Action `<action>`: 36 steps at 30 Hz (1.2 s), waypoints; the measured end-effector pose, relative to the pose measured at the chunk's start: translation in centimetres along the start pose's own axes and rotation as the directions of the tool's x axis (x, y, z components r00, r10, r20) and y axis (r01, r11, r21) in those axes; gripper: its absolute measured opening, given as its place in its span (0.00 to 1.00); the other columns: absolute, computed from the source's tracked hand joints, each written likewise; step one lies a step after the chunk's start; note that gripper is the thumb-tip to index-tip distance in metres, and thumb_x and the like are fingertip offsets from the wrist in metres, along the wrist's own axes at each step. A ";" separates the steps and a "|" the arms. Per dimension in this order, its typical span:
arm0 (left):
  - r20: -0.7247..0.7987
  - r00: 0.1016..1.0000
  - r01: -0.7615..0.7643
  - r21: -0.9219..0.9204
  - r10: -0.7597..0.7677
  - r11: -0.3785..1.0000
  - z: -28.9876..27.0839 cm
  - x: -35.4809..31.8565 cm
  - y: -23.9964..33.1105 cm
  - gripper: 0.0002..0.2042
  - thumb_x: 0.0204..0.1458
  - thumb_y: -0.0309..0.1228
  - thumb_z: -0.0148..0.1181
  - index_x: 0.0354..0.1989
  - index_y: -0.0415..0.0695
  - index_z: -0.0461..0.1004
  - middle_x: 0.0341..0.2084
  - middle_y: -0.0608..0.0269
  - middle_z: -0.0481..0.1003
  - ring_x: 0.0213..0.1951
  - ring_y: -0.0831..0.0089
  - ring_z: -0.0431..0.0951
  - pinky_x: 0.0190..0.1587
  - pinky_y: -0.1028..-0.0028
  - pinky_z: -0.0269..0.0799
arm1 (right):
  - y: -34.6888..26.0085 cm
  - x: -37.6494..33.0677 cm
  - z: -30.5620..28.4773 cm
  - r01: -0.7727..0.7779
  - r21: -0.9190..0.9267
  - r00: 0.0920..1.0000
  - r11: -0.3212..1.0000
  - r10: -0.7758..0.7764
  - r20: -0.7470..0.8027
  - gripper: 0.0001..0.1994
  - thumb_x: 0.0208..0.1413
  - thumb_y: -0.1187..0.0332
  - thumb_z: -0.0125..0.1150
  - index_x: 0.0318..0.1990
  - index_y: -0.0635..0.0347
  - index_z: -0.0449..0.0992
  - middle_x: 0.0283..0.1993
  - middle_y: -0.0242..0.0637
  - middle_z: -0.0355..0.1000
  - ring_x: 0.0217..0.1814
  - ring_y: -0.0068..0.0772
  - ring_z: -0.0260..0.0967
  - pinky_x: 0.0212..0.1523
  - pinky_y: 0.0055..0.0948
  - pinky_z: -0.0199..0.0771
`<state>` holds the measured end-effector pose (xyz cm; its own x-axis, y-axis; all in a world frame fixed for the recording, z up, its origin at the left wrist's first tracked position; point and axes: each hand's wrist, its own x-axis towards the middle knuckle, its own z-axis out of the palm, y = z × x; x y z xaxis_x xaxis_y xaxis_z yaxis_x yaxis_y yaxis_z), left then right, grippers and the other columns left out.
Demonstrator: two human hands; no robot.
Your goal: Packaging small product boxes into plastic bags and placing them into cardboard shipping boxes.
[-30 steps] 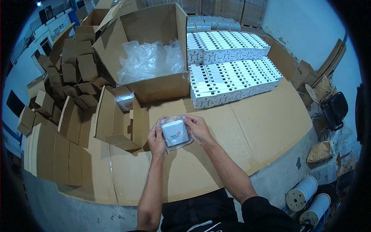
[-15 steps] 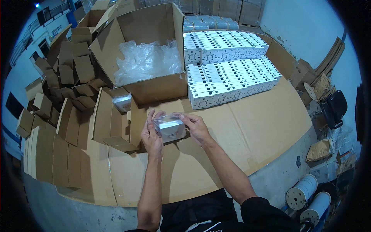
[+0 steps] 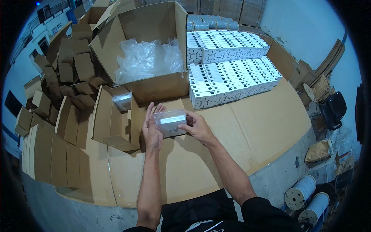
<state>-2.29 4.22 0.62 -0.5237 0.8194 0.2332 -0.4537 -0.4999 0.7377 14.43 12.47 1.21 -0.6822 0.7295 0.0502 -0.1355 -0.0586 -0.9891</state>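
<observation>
In front of me, over the cardboard-covered table, is a small white box (image 3: 172, 125) inside a clear plastic bag. My right hand (image 3: 198, 128) grips its right end, thumb on the near face. At the left end my left hand (image 3: 152, 129) is open, fingers stretched upward, its palm side against or close beside the bag. Just left of that hand stands an open carton (image 3: 119, 136); another bagged white box (image 3: 123, 101) lies inside, toward its far end.
A large open carton (image 3: 154, 86) holding clear plastic bags (image 3: 150, 60) stands behind my hands. Stacked white boxes (image 3: 235, 79) fill the far right of the table (image 3: 266, 123). Several open brown cartons (image 3: 69, 125) crowd the left. Cable spools (image 3: 299, 193) sit on the floor at right.
My right hand has moved from pinching the bag's upper edge to gripping the bagged box's right end. The left fingers have straightened, and the box now tilts with its face toward me.
</observation>
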 end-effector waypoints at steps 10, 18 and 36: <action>0.008 0.953 0.262 0.481 -0.303 0.837 -1.8 -0.6 1.1 0.17 0.56 0.29 0.70 0.52 0.39 0.77 0.42 0.61 0.80 0.45 0.74 0.79 0.50 0.71 0.74 | -1.2 -0.5 -0.1 0.038 0.028 0.999 0.999 -0.038 0.013 0.23 0.58 0.78 0.67 0.62 0.65 0.73 0.50 0.38 0.79 0.48 0.24 0.76 0.49 0.26 0.78; 0.108 0.948 0.243 0.366 -0.300 0.899 -2.8 -0.5 1.7 0.07 0.56 0.24 0.68 0.42 0.37 0.82 0.49 0.55 0.80 0.47 0.73 0.78 0.52 0.71 0.75 | -1.3 -0.6 -0.5 -0.040 -0.063 0.999 0.997 0.040 -0.008 0.09 0.61 0.73 0.65 0.47 0.66 0.83 0.42 0.34 0.80 0.43 0.21 0.75 0.45 0.26 0.79; -0.115 0.947 0.310 0.096 -0.298 0.946 -1.0 -1.6 0.7 0.09 0.56 0.23 0.68 0.39 0.41 0.71 0.37 0.62 0.78 0.41 0.76 0.78 0.48 0.72 0.75 | -0.1 -0.2 -0.7 0.046 0.070 0.997 0.997 -0.042 -0.058 0.09 0.58 0.77 0.65 0.36 0.62 0.68 0.52 0.45 0.75 0.47 0.24 0.72 0.49 0.27 0.76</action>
<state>-2.51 2.25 0.09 -0.4438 0.8932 -0.0722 -0.5224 -0.1925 0.8307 15.09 12.76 1.17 -0.6329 0.7698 0.0831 -0.2162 -0.0726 -0.9736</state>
